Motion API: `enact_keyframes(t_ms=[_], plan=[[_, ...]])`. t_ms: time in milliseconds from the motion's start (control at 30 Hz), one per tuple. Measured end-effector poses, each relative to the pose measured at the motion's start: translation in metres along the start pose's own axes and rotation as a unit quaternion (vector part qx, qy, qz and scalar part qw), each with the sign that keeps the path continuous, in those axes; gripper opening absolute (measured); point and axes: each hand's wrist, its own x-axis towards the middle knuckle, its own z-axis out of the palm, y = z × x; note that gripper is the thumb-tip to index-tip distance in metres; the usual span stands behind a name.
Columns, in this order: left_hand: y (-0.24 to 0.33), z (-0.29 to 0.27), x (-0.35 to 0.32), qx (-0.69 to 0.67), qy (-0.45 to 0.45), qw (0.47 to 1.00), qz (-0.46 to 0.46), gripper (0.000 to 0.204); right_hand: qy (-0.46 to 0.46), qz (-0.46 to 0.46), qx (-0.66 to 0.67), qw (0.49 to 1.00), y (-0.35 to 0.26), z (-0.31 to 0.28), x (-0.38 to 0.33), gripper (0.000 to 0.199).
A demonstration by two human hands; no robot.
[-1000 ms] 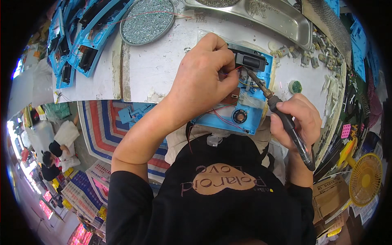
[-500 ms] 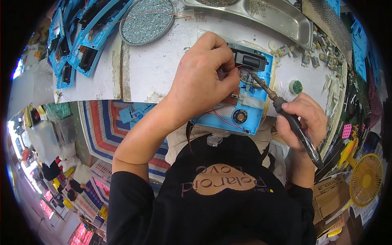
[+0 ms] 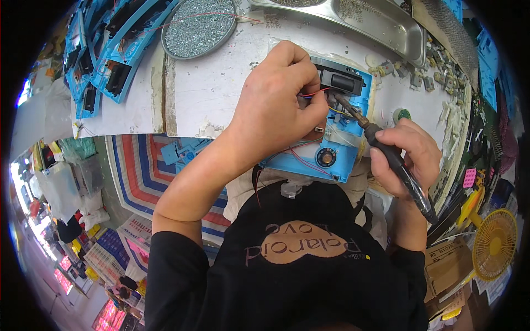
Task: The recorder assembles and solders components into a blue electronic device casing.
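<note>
A: The blue housing (image 3: 337, 149) is looking like smooth, slightly glossy plastic, with a matt black plastic block (image 3: 341, 81) on it.

B: And the iron (image 3: 386, 154) is showing a matt black grip and a dull, browned metal tip.

A: The tray (image 3: 353, 19) is gleaming like brushed steel. The round dish (image 3: 199, 27) is glinting with small metal screws.

B: The bench (image 3: 215, 88) is looking rough, its white paint chipping.

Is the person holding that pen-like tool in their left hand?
No, the soldering iron is gripped in the right hand, while the left hand rests on the blue plastic housing.
</note>
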Motion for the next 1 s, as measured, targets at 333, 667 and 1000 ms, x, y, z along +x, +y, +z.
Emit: enact_keyframes(t_ms=[333, 667, 1000], plan=[[-0.001, 0.005, 0.0, 0.005, 0.019, 1.0, 0.006, 0.011, 0.018, 0.044, 0.031, 0.998, 0.004, -0.002, -0.001, 0.029], [0.0, 0.006, 0.0, 0.011, 0.031, 0.999, 0.016, 0.012, 0.016, 0.022, 0.037, 0.999, 0.002, -0.006, -0.006, 0.029], [0.0, 0.005, 0.0, 0.03, 0.021, 0.999, 0.023, 0.011, 0.015, 0.018, 0.023, 0.999, -0.002, -0.011, -0.011, 0.029]])
